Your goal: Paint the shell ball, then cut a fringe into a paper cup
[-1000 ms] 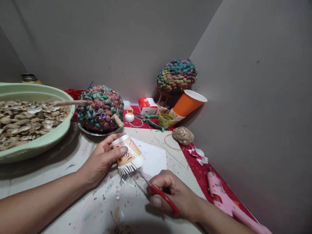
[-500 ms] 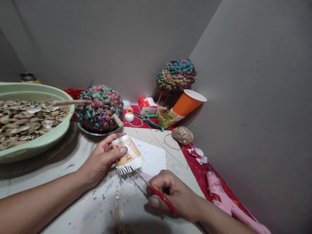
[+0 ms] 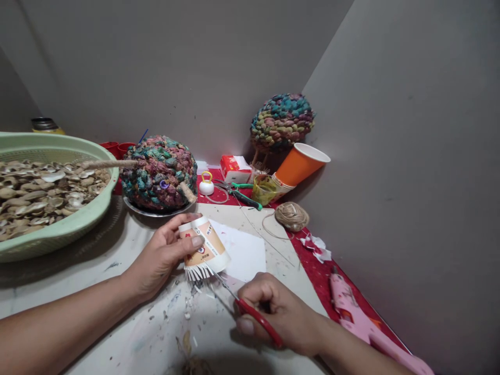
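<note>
My left hand is wrapped round a small paper cup, orange and white, held on its side just above the table. The cup's rim is cut into a fringe of thin strips. My right hand grips red-handled scissors. Their blades reach up and left to the fringed rim of the cup. Paper snippets lie on the table under the cup.
A green basket of shells fills the left. A multicoloured ball on a plate stands behind the cup, another ball at the back. An orange cup, twine ball, green pliers, white sheet and pink glue gun lie right.
Both hands have shifted slightly left with the cup and scissors. The scissor blades stay at the cup's fringed rim.
</note>
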Action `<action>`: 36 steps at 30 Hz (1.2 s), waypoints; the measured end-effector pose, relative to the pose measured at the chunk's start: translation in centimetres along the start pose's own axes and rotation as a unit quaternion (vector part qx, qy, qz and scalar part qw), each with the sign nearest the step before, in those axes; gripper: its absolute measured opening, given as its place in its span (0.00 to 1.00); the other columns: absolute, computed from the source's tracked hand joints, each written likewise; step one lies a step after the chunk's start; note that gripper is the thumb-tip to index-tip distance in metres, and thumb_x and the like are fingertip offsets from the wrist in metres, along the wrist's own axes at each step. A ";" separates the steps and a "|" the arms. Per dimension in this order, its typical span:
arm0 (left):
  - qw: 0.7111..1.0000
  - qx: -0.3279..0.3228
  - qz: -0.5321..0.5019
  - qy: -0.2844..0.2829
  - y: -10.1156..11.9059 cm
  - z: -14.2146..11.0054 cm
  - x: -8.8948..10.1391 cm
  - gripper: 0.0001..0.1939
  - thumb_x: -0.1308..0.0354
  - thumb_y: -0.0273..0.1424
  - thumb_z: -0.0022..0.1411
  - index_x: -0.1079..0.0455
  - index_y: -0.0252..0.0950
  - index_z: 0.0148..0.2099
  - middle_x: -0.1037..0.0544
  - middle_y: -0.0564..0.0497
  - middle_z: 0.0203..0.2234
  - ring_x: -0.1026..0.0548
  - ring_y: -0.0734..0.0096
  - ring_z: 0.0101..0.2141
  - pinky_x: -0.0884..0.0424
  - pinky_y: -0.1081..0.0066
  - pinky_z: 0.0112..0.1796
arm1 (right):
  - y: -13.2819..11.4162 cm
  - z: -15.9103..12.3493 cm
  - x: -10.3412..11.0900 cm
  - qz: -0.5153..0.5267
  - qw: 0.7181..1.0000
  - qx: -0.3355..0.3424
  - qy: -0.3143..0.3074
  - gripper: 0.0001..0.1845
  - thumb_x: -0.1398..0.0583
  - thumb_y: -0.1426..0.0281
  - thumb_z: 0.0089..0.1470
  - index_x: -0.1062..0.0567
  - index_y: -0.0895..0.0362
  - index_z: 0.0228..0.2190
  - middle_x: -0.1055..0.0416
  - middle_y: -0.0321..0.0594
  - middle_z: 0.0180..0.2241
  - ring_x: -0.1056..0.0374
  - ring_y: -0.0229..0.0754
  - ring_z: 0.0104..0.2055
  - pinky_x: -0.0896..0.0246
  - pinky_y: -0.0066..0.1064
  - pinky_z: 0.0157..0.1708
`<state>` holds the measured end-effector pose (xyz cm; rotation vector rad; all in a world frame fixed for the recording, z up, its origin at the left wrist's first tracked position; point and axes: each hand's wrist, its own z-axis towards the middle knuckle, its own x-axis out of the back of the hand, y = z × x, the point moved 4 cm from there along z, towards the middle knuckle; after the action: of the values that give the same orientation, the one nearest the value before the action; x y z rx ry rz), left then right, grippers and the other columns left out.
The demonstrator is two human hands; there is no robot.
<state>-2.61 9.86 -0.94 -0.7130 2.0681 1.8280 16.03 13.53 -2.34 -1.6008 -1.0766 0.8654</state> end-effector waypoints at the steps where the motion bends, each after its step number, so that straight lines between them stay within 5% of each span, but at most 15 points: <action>1: 1.000 -0.001 -0.004 0.001 0.0 -0.1 0.0 0.25 0.27 0.32 0.51 0.29 0.39 0.50 0.17 0.49 0.36 0.20 0.67 0.35 0.24 0.69 0.39 | 0.0 0.0 0.0 -0.006 1.000 0.003 0.000 0.35 0.29 0.53 0.45 0.45 0.57 0.12 0.51 0.24 0.12 0.58 0.26 0.17 0.58 0.20 0.16; 21: 0.999 -0.037 -0.027 0.004 0.9 0.0 -0.1 0.16 0.31 0.29 0.56 0.24 0.38 0.48 0.17 0.52 0.33 0.20 0.72 0.33 0.26 0.77 0.36 | -0.5 0.1 0.2 -0.033 0.999 0.006 -0.014 0.35 0.31 0.46 0.43 0.42 0.57 0.13 0.51 0.24 0.13 0.59 0.25 0.18 0.62 0.21 0.16; 36: 0.999 -0.028 -0.013 0.019 0.7 -0.1 0.1 0.19 0.29 0.30 0.54 0.25 0.38 0.49 0.15 0.49 0.38 0.18 0.66 0.35 0.25 0.72 0.38 | -0.7 0.2 0.1 -0.001 1.000 0.016 -0.002 0.34 0.28 0.53 0.42 0.43 0.58 0.12 0.53 0.23 0.12 0.60 0.25 0.17 0.63 0.20 0.15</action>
<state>-3.04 9.84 -0.40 -0.7933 2.0279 1.8790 15.69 13.79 -1.72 -1.5708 -1.0622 0.8818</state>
